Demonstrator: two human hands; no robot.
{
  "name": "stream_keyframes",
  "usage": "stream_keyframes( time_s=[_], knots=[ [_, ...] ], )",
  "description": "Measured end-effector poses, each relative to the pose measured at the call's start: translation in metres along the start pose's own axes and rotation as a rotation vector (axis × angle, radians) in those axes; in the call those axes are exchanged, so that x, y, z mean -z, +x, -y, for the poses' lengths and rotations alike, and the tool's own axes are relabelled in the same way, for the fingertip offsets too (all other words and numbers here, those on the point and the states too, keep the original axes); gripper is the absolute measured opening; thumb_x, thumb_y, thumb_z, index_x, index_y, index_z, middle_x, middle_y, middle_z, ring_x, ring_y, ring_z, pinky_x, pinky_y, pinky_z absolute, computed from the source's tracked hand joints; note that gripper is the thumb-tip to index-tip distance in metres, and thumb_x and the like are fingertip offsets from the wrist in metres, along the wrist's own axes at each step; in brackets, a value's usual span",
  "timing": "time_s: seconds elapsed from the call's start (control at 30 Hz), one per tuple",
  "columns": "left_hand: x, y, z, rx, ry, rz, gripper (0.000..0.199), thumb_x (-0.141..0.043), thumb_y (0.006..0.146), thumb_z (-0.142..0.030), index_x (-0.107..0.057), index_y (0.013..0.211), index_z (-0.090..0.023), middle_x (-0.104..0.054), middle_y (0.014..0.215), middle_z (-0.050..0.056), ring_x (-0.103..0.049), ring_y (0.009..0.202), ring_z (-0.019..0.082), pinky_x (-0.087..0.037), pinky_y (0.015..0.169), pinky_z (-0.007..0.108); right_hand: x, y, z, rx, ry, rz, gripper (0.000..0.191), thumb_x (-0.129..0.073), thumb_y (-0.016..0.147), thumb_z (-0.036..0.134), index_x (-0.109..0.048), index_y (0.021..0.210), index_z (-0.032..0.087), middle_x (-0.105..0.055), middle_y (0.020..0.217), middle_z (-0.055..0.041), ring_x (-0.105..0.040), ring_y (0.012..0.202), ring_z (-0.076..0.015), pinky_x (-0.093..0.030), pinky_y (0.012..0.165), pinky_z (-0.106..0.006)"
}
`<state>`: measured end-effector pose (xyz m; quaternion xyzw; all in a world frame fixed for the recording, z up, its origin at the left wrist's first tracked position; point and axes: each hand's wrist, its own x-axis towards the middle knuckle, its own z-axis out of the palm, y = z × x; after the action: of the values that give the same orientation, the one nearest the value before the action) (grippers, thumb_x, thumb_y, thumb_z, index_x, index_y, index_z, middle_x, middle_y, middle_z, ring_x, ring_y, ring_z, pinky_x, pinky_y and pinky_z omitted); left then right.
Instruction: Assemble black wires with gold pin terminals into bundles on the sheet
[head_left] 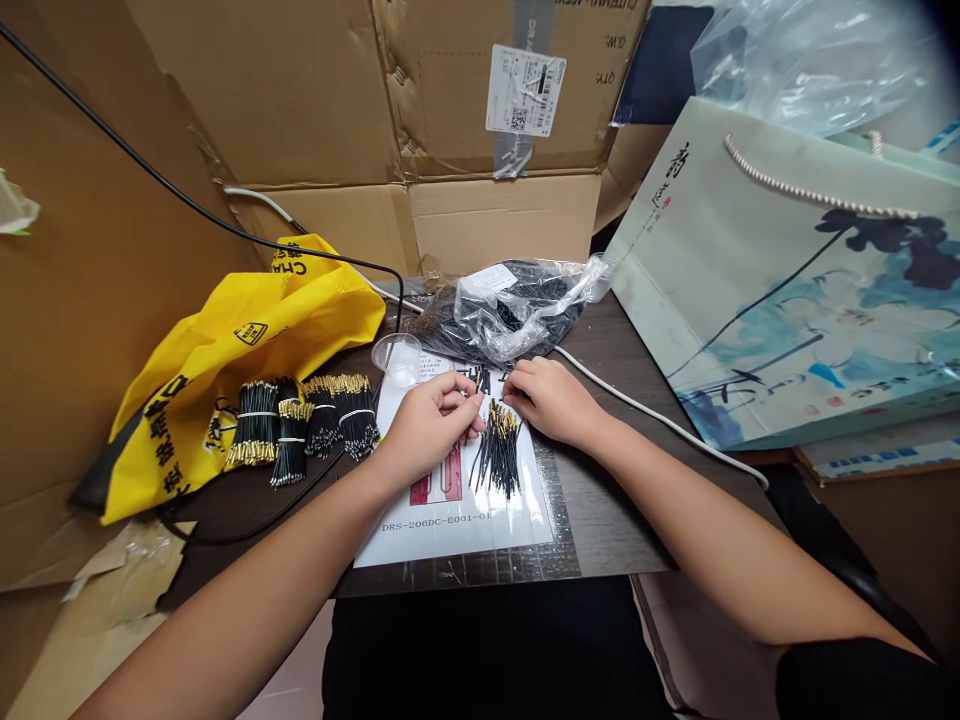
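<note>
My left hand point(433, 418) is closed in a pinch over the printed sheet point(450, 530); whatever its fingertips hold is too small or hidden to name. Across from it, my right hand point(553, 398) has its fingers curled together at the small black pieces point(484, 380), and what is in them cannot be made out. Between and just below both hands lies a loose pile of short black wires with gold-coloured ends point(499, 460), spread on the sheet. A small clear plastic cup point(396, 352) stands beyond my left hand.
Tied wire bundles point(291, 440) lie left on a yellow bag point(262, 310). Behind the hands is a clear plastic bag of black wires point(502, 310). Cardboard point(465, 100) walls the back, a large paper bag point(795, 290) the right. A white cable point(660, 410) crosses the table.
</note>
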<state>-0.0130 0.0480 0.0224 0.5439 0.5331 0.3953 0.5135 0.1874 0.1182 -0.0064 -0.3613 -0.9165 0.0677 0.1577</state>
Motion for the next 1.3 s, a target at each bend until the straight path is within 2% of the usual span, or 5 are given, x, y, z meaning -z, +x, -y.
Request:
stream_keyframes(
  time_s=[0.23, 0.43, 0.53, 0.8, 1.3],
  knots=[
    [0.004, 0.002, 0.0, 0.02, -0.008, 0.028, 0.008, -0.048, 0.085, -0.023, -0.054, 0.089, -0.019, -0.057, 0.054, -0.004, -0.054, 0.05, 0.01, -0.043, 0.053, 0.022, -0.002, -0.003, 0.002, -0.001, -0.033, 0.0, 0.008, -0.054, 0.09, 0.014, -0.059, 0.086, 0.018, -0.061, 0.086, -0.0052, -0.048, 0.083, -0.0196, -0.031, 0.072, -0.032],
    [0.005, 0.004, 0.0, 0.091, -0.139, 0.058, 0.007, -0.042, 0.082, -0.021, -0.045, 0.077, -0.02, -0.033, 0.053, -0.007, -0.027, 0.042, 0.006, -0.018, 0.042, 0.02, -0.001, -0.004, -0.003, -0.024, 0.036, -0.021, 0.011, -0.049, 0.092, 0.012, -0.058, 0.087, 0.017, -0.063, 0.085, -0.0061, -0.048, 0.081, -0.0196, -0.036, 0.073, -0.032],
    [0.005, 0.005, 0.001, 0.062, -0.08, 0.052, 0.016, -0.042, 0.088, -0.029, -0.047, 0.076, -0.019, -0.03, 0.055, -0.006, -0.025, 0.045, 0.007, -0.017, 0.044, 0.021, -0.003, -0.004, -0.004, -0.011, 0.09, -0.029, 0.012, -0.049, 0.092, 0.011, -0.057, 0.086, 0.018, -0.063, 0.084, -0.0053, -0.049, 0.082, -0.019, -0.037, 0.074, -0.031],
    [0.006, 0.006, 0.001, -0.118, 0.265, -0.023, 0.03, -0.042, 0.094, -0.039, -0.063, 0.088, -0.019, -0.061, 0.078, 0.001, -0.052, 0.073, 0.012, -0.039, 0.065, 0.022, -0.006, -0.008, -0.003, 0.066, 0.045, -0.055, 0.018, -0.048, 0.093, 0.011, -0.065, 0.099, 0.015, -0.059, 0.088, -0.0067, -0.046, 0.085, -0.0194, -0.039, 0.077, -0.031],
    [0.003, 0.003, 0.005, -0.247, 0.468, 0.039, 0.027, -0.049, 0.092, -0.034, -0.07, 0.091, -0.017, -0.069, 0.084, 0.003, -0.058, 0.076, 0.014, -0.042, 0.072, 0.026, 0.005, -0.01, 0.007, 0.097, 0.214, -0.12, 0.017, -0.042, 0.092, 0.006, -0.054, 0.094, 0.018, -0.059, 0.091, -0.0057, -0.047, 0.087, -0.0193, -0.041, 0.079, -0.031]
  ],
)
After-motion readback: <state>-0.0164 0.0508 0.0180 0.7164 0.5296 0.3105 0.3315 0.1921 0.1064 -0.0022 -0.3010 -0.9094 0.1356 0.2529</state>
